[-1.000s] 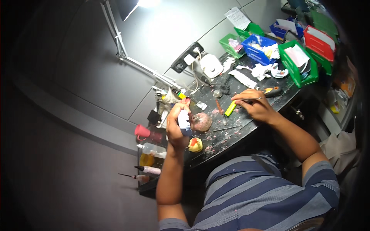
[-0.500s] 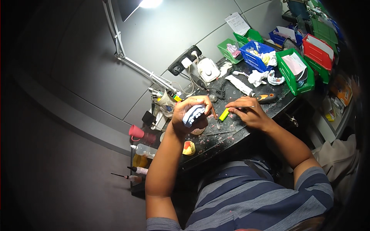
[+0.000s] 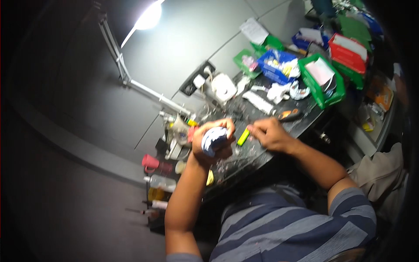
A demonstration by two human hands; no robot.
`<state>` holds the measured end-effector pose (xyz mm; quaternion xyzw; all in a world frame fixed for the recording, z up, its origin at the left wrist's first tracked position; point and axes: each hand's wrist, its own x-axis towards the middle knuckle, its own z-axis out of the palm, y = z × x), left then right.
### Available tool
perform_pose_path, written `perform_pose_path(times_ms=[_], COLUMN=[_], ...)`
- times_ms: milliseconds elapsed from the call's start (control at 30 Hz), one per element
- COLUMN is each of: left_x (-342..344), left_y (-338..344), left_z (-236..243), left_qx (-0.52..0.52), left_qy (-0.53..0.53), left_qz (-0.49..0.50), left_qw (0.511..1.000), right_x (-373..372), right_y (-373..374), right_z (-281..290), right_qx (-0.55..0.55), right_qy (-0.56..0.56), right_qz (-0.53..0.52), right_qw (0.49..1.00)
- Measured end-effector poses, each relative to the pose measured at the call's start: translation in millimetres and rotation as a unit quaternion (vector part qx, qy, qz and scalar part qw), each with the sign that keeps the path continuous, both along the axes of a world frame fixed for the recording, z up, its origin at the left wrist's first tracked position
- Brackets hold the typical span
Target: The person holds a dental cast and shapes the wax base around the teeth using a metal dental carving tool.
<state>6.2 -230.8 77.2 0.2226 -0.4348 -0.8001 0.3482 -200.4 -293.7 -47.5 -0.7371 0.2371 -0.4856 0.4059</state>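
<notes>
My left hand (image 3: 203,142) is closed around a white dental cast (image 3: 214,137), fingers curled over it. My right hand (image 3: 268,133) has its fingers bent at the end of a bright yellow stick-like object (image 3: 243,138); blur hides what it grips, and whether it holds the yellow object is unclear. A yellow model (image 3: 210,177) is partly hidden behind my left wrist on the black worktop (image 3: 286,126). Beyond my right hand lie a white tube (image 3: 257,101) and a dark-and-orange handled tool (image 3: 292,115).
Green (image 3: 323,98), blue (image 3: 273,72) and red (image 3: 347,56) bins line the back right. A lamp arm (image 3: 152,91) crosses the wall above a power strip (image 3: 190,85) and white device (image 3: 223,87). A pink cup (image 3: 149,162) and bottles (image 3: 159,183) stand left.
My left hand has moved rightward toward my right hand and turned the cast, over the last second. The view has shifted and blurred; the thin metal tool at my right fingers is no longer distinguishable.
</notes>
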Motion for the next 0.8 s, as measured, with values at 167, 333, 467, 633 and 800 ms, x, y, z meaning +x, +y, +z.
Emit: perform_pose_path(times_ms=[167, 333, 467, 633, 800], left_x=[-9, -1, -14, -49, -53], left_y=[13, 27, 40, 66, 79], left_z=[-33, -68, -66, -61, -74], left_qx=[0.183, 0.163, 0.114, 0.08, -0.085], left_qy=[0.052, 0.1, 0.065, 0.039, -0.113], left_qz=[0.148, 0.092, 0.126, 0.156, 0.067], left_qw=[0.97, 0.977, 0.983, 0.984, 0.988], right_x=[-4, -17, -41, -29, -106], right_y=[4, 15, 38, 90, 102], right_z=[5, 31, 82, 73, 81], right_qx=[-0.087, -0.183, -0.288, -0.325, -0.249], right_qy=[0.303, 0.323, 0.098, 0.214, 0.076], right_qz=[-0.038, -0.225, 0.008, -0.001, -0.138], right_qw=[0.948, 0.901, 0.953, 0.921, 0.956])
